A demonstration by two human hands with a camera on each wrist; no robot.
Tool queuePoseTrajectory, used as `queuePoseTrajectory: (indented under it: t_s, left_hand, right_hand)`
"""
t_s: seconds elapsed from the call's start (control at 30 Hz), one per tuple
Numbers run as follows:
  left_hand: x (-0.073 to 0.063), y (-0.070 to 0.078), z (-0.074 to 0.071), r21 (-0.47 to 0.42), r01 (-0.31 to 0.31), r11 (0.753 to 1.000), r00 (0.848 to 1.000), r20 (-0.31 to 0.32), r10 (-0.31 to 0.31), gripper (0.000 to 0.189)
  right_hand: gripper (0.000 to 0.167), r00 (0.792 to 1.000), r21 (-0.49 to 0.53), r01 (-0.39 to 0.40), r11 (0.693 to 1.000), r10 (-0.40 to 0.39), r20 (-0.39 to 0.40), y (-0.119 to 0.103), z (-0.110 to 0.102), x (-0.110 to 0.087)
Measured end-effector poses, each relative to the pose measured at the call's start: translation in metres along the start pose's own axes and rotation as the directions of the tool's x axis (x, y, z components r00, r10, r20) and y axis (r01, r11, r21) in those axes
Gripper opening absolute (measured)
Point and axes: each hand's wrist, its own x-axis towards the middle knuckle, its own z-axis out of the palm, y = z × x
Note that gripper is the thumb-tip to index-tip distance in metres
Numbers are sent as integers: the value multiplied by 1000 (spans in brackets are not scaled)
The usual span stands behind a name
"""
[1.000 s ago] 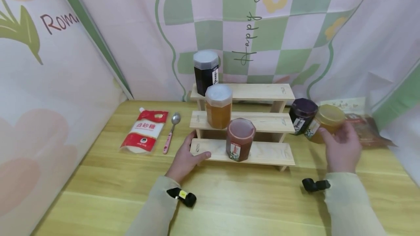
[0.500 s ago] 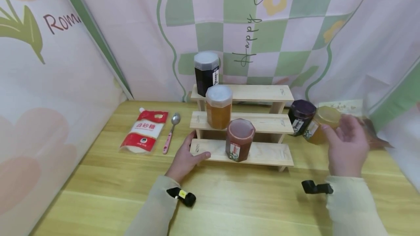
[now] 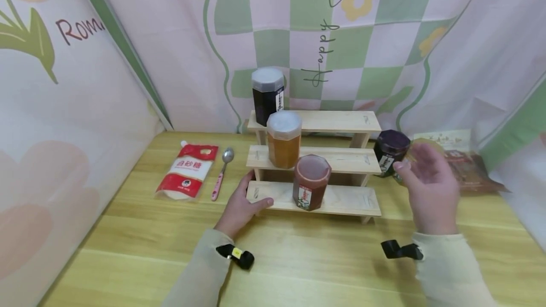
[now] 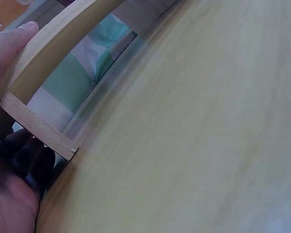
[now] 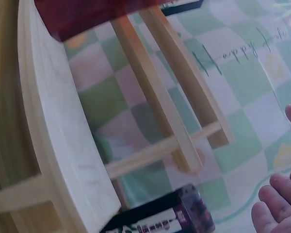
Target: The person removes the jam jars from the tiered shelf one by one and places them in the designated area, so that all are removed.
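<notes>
Left hand [image 3: 241, 208] around wooden rack [image 3: 351, 199], right hand [image 3: 432, 195] loose-fingered near purple jar [image 3: 390, 148] (bag [image 3: 187, 170]: “白砂糖”).

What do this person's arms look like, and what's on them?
The left sleeve and right sleeve are both plain pale beige. A small black device sits at each cuff, left and right; the left one bears a yellow sticker.

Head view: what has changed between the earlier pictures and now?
The right hand came off the amber jar, moving right, then swung left in front of it, nearer the dark purple jar. The left hand stayed on the three-tier wooden stand; the stand's jars stayed put.
</notes>
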Motion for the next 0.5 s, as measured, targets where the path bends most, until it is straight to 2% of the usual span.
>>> queuePoseTrajectory:
  t_s: [0.23, 0.5]
  left_hand:
    - [0, -1, -1, -12, -22, 1000, 1000, 8, 22, 104]
    - [0, 1, 0, -4, 10, 1000, 1000, 4, -10, 106]
  right_hand:
    - [69, 989, -61, 111, 992, -104, 102, 6, 13, -11]
    - [66, 949, -91, 240, 966, -215, 229, 15, 23, -20]
